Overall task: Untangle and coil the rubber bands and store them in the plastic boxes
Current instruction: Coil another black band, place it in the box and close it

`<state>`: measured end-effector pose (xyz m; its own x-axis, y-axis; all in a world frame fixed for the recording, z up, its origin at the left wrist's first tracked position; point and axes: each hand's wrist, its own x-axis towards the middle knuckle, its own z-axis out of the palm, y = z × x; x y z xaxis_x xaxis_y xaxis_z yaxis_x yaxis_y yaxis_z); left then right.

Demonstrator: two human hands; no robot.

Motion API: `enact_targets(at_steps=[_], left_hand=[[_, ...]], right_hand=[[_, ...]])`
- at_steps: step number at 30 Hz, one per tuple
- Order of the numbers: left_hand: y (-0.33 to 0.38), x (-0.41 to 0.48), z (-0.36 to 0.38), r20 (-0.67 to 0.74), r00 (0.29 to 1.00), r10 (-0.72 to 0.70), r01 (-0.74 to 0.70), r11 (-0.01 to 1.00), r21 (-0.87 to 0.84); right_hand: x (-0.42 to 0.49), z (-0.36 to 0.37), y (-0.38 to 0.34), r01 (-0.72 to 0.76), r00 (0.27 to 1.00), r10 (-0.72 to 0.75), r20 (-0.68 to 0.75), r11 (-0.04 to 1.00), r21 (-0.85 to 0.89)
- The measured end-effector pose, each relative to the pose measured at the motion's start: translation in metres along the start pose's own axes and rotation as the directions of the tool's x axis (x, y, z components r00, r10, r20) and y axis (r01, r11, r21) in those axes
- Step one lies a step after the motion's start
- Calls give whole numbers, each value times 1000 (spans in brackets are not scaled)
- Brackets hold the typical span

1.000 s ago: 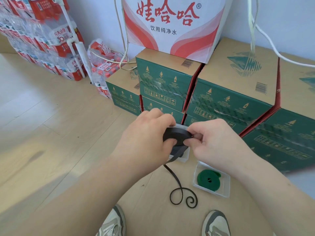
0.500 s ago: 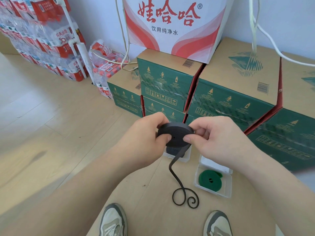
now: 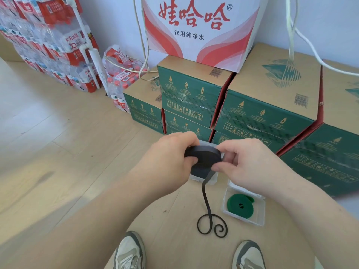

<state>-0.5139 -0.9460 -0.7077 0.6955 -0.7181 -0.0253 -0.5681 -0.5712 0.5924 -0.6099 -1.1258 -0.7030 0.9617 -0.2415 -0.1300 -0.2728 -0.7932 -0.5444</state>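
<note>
**Black coil pinched between both grips above the far box**

Held in the air near the middle of the scene: a black coil [image 3: 204, 152] of flat band, lying almost level. Gripped at its left rim by the left grip [image 3: 165, 158], with the fingers curled over the far edge and the thumb on the near side. Pinched at its right edge by the right grip [image 3: 246, 164], thumb and forefinger pressed together on the band just where the loose tail [image 3: 205, 197] leaves the coil.

Hangs down from that pinch, bends toward the near side and ends on the floor [image 3: 58, 152] in two curls: a wider loop on the left, a tight spiral on the right.

Directly below the coil and partly hidden by it: the far box [image 3: 212, 180], clear plastic, standing on the floor. Cannot tell what lies inside.

To the near right, well apart from the coil: the near box [image 3: 260, 220], open, with a wound green coil [image 3: 240, 205] lying flat inside.

At the near edge: two grey-and-white shoes [image 3: 130, 251], one on each side of the curls.

Farther back: stacked green cartons [image 3: 262, 113], with a white-and-red carton [image 3: 200, 26] on top. At far left, shrink-wrapped water bottles [image 3: 48, 45].
</note>
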Motion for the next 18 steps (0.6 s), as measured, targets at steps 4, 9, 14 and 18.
enact_targets(at_steps=[4,9,14,18], left_hand=[[-3,0,-2,37,996,-79,83,988,-128],[1,-3,1,-43,999,23,-23,1000,21],[6,-2,1,-23,994,111,-106,985,139],[3,-1,-4,-2,1000,-7,7,1000,-22]], right_hand=[[2,-3,0,4,1000,-2,-13,991,135],[0,0,-4,50,998,-51,-33,998,-31],[-3,5,-5,155,977,-176,-120,974,-163],[0,1,1,47,998,-47,-52,999,-14]])
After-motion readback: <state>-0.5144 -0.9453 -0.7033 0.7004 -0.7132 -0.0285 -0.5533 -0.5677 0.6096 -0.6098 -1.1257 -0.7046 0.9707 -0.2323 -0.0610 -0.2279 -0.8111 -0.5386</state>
